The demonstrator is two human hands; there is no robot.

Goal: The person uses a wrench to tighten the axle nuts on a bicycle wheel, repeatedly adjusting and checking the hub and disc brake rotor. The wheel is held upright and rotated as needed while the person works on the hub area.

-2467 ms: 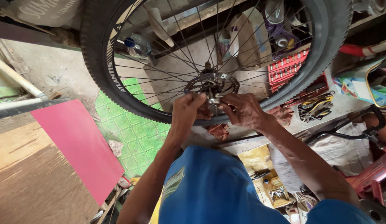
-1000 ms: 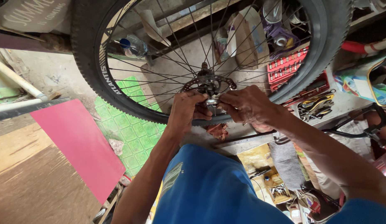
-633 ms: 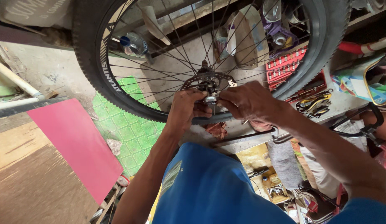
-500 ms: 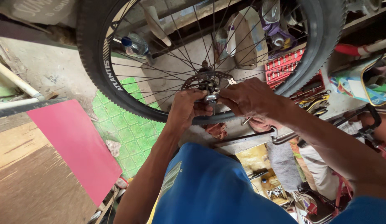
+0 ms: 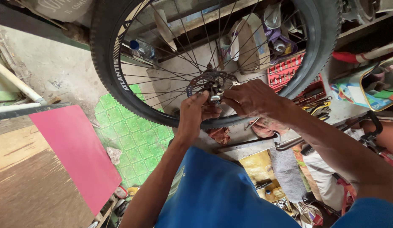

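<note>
A bicycle wheel (image 5: pixel 108 71) with a knobby black tyre and thin spokes fills the upper middle of the head view. At its centre sits the metal hub (image 5: pixel 213 89) with a toothed brake disc (image 5: pixel 200 81). My left hand (image 5: pixel 193 116) reaches up from below, fingers pinched on the lower part of the hub. My right hand (image 5: pixel 252 99) comes in from the right, fingertips closed on the hub's axle end. I cannot tell whether a small part is held between the fingers. Blue sleeves cover my shoulders.
A red board (image 5: pixel 76 154) leans at the lower left beside green patterned tiles (image 5: pixel 129 139). A red socket tray (image 5: pixel 285 71) and hand tools (image 5: pixel 312 99) lie behind the wheel. A long metal wrench (image 5: pixel 247 143) lies below my hands. Another person's arm (image 5: pixel 384 135) shows at the right.
The wheel and hub have shifted slightly right and up in view. Both hands stay at the hub, with the fingers working around the axle.
</note>
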